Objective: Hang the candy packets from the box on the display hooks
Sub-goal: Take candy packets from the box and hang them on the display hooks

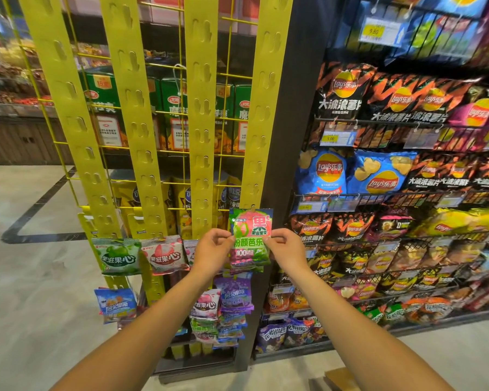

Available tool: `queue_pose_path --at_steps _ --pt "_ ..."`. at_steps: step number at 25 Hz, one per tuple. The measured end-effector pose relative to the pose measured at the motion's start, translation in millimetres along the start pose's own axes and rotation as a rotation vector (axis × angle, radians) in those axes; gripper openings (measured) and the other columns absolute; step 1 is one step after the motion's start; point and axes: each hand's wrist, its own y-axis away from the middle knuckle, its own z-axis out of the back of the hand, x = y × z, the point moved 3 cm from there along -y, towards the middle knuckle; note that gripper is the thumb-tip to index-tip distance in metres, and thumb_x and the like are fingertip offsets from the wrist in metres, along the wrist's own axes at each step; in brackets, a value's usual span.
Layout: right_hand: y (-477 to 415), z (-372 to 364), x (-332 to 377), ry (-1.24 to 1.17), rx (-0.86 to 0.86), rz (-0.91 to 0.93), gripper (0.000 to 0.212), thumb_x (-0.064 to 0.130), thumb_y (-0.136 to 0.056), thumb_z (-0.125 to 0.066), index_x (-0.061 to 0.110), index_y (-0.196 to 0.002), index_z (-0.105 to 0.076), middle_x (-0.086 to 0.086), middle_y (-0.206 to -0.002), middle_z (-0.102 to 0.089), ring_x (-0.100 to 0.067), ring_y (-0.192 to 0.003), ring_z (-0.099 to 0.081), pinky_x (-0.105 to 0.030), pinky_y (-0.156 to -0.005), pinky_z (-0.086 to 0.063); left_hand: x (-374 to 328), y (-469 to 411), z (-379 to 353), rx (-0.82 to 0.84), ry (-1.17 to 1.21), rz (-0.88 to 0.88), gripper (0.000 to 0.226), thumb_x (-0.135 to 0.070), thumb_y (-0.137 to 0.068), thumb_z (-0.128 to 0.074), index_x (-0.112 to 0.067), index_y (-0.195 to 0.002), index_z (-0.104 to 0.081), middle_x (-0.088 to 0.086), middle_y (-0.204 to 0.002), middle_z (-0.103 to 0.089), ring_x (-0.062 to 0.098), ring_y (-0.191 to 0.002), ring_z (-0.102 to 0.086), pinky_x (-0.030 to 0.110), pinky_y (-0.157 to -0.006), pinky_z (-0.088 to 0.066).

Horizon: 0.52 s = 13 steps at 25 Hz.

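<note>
Cardboard: A brown cardboard corner (340, 379) shows on the floor at the bottom edge of the frame, low and to the right of the rightmost yellow strip (266, 108). Too little of it is visible to tell what it holds.
Left hand: The left hand (212, 251) is just below the strip's lower end, its thumb and curled fingers pinching the left edge of a candy packet (250, 238).
Right hand: The right hand (287, 249), level with the left, pinches the packet's right edge between thumb and forefinger, the other fingers curled.
Candy packet: Green and pink, it is upright and faces the camera, held between both hands. Its top edge meets the strip's bottom end; whether it is caught on a hook cannot be told.
Hung packets: Left of the strip's lower end, a green packet (119, 256) and a white-and-red packet (165, 253) hang side by side on other yellow strips, with a blue packet (115, 304) beneath them. A purple packet (235, 292) hangs below the strip, under the held one.
Chip rack: Right of the strip, past a dark post (294, 108), wire shelves carry rows of crisp bags (378, 176) in black, blue and yellow.
Green cartons: Behind the strip, through a yellow wire grid (230, 52), green cartons (103, 103) stand on a shelf.
</note>
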Motion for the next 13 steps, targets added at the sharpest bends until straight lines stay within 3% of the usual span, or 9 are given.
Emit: queue_pose_path --at_steps 4,6,9,11,13 --pt "3 -4 0 -0.001 -0.019 -0.039 0.017 0.03 -0.094 -0.075 0.02 -0.106 -0.068 0.0 -0.101 -0.073 -0.019 -0.093 -0.071 -0.042 -0.087 -0.061 4 0 9 0.054 -0.064 -0.044 0.015 -0.025 -0.101 -0.066 -0.026 -0.116 -0.071 -0.004 -0.115 -0.071 0.021 -0.108 -0.069 0.047 -0.093 -0.061" --pt "5 -6 0 0.003 -0.022 -0.046 0.02 0.03 -0.093 -0.075 0.021 -0.11 -0.068 0.002 -0.103 -0.074 -0.019 -0.096 -0.072 -0.042 -0.088 -0.061 5 1 14 0.087 -0.122 -0.079 0.026 -0.027 -0.102 -0.065 -0.023 -0.127 -0.07 -0.002 -0.124 -0.07 0.017 -0.112 -0.066 0.039 -0.095 -0.059" --pt "13 -6 4 0.009 -0.014 -0.022 0.029 0.027 -0.094 -0.075 0.018 -0.12 -0.066 0.003 -0.112 -0.07 -0.014 -0.102 -0.069 -0.024 -0.078 -0.056 2 8 19 0.129 -0.236 -0.148 0.036 -0.029 -0.103 -0.063 -0.019 -0.138 -0.065 -0.002 -0.131 -0.068 0.013 -0.11 -0.063 0.021 -0.083 -0.052" --pt "20 -3 5 0.022 -0.013 -0.001 0.032 0.027 -0.095 -0.074 0.017 -0.124 -0.063 0.004 -0.117 -0.067 -0.008 -0.1 -0.066 -0.015 -0.073 -0.049 1 16 22 0.155 -0.355 -0.224 0.04 -0.032 -0.103 -0.063 -0.022 -0.141 -0.062 -0.004 -0.135 -0.065 0.012 -0.115 -0.062 0.03 -0.094 -0.053" --pt "30 2 7 0.076 -0.01 0.025 0.037 0.031 -0.096 -0.072 0.018 -0.129 -0.06 0.005 -0.122 -0.063 -0.005 -0.098 -0.063 -0.018 -0.078 -0.049 0 25 25 0.158 -0.542 -0.368 0.043 -0.036 -0.103 -0.062 -0.024 -0.144 -0.058 -0.004 -0.142 -0.059 0.014 -0.126 -0.057 0.038 -0.107 -0.049"
